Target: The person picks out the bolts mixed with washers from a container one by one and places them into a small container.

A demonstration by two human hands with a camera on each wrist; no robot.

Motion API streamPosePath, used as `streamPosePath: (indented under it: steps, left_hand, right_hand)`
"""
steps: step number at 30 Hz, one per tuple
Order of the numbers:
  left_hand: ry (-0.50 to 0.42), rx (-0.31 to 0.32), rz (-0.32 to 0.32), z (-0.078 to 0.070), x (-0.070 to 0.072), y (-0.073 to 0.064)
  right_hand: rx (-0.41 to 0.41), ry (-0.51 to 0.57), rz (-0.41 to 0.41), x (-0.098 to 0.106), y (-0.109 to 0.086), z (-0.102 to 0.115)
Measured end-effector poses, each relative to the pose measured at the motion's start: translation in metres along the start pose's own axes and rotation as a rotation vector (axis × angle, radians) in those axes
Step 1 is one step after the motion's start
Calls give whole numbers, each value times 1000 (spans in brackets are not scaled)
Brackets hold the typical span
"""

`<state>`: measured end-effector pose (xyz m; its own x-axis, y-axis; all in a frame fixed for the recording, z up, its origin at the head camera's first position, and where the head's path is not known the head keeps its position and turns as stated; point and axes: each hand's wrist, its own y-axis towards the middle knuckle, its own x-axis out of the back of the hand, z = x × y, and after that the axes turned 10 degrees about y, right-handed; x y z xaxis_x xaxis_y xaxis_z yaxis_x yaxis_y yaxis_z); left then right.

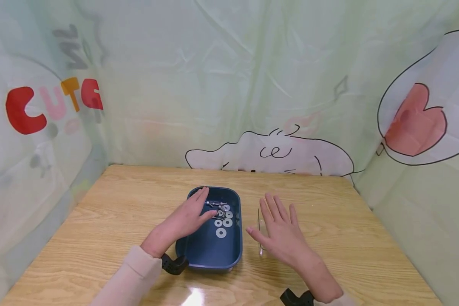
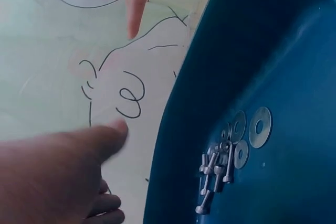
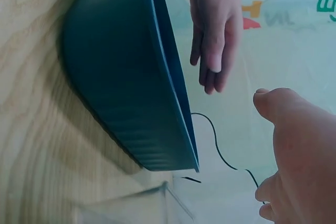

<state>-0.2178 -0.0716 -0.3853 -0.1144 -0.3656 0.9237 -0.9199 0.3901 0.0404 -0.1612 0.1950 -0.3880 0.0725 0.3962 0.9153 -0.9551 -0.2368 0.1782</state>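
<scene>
A dark blue plastic bin (image 1: pixel 210 253) stands on the table. Inside it, a small heap of socket-head screws (image 2: pixel 218 177) lies among several flat metal washers (image 1: pixel 221 236). My left hand (image 1: pixel 183 219) hovers over the bin's left side, fingers straight and thumb spread, holding nothing. To the right of the bin my right hand (image 1: pixel 281 233) is held palm down with spread fingers, above a clear see-through container (image 3: pixel 131 211). That hand partly hides the container in the head view.
The wooden table (image 1: pixel 321 225) reaches back to a printed cloth (image 1: pixel 149 85) hanging behind it and on both sides. Black bands (image 1: pixel 174 264) sit on both wrists. Light reflects off the table near its front.
</scene>
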Motion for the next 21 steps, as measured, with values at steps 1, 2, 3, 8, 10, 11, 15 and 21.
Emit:
streamPosePath:
  steps: [1, 2, 3, 8, 10, 11, 15, 21]
  left_hand:
    - [-2, 3, 2, 0, -1, 1]
    - [-4, 5, 1, 0, -2, 2]
    - [-9, 9, -1, 0, -3, 3]
    - [0, 12, -19, 0, -8, 10]
    - [2, 7, -25, -2, -10, 12]
    - [-2, 5, -30, -3, -10, 13]
    - [-39, -11, -43, -3, -11, 17]
    - [-98, 6, -8, -3, -10, 25]
  right_hand:
    - [4, -2, 1, -2, 0, 1]
    - [4, -3, 6, -4, 0, 2]
    - [6, -1, 9, -6, 0, 3]
    - [16, -8, 47, -17, -1, 10]
    - [23, -9, 60, -20, -2, 13]
    - [20, -12, 72, -22, -2, 15]
    - [14, -12, 98, -30, -2, 20]
    - [2, -12, 125, -40, -2, 26]
